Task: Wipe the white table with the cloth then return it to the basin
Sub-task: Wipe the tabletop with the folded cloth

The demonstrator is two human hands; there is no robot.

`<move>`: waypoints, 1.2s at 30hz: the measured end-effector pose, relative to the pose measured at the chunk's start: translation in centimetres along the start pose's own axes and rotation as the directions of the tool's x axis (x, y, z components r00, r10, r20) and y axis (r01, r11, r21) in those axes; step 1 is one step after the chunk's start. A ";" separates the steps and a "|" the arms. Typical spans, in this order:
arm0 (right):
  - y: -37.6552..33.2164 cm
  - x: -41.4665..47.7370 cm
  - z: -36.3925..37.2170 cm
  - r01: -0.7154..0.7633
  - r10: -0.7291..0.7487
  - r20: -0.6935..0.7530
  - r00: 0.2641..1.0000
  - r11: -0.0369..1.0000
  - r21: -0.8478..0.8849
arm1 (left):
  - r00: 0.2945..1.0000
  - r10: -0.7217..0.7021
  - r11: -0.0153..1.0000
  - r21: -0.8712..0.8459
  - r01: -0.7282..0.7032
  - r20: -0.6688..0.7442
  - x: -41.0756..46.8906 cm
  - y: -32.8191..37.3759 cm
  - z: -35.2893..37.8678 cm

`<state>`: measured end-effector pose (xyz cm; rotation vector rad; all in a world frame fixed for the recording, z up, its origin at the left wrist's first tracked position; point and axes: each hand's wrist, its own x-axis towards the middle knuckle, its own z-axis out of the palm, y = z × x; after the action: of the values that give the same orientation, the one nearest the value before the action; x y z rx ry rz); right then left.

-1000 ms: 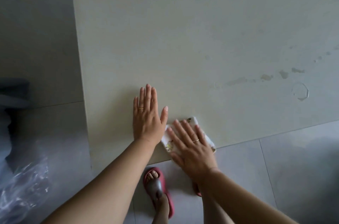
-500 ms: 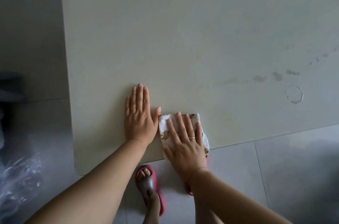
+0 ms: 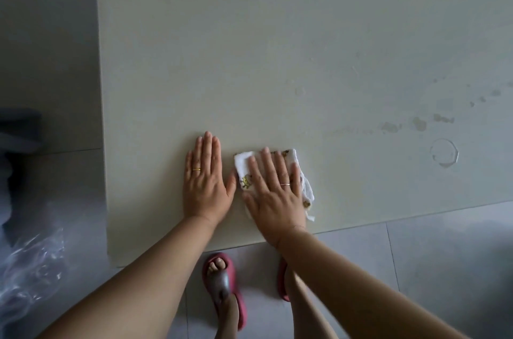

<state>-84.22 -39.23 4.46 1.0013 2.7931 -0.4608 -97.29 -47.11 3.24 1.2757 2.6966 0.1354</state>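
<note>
Pressing a small cloth (image 3: pixel 280 169) flat against the white table (image 3: pixel 249 47) with the right hand (image 3: pixel 273 194), near the table's near edge.

The right hand is lying palm down with its fingers spread open over the cloth, not pinching it; white fabric with little yellow prints is showing at the fingertips, by the thumb and out to the right of the palm. The left hand (image 3: pixel 205 186) is resting flat on the bare tabletop just to the left, fingers held together and pointing far, its thumb reaching close to the cloth's left edge, though contact cannot be told. Each hand is wearing a ring. To the far right, damp blotches (image 3: pixel 416 123) and a ring-shaped mark (image 3: pixel 444 152) are sitting on the surface. Below the near edge, red slippers (image 3: pixel 222 283) are standing on the grey tiled floor (image 3: pixel 444 269).
</note>
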 end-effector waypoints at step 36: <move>12.3 16.5 -6.6 0.048 -0.052 -0.031 0.998 0.992 -0.114 | 0.997 -0.016 0.999 -0.042 0.012 -0.077 11.0 3.2 -2.5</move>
<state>-89.28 -18.24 3.94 0.9259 2.8437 -0.2906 -102.15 -36.57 5.08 1.2648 2.7514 0.2424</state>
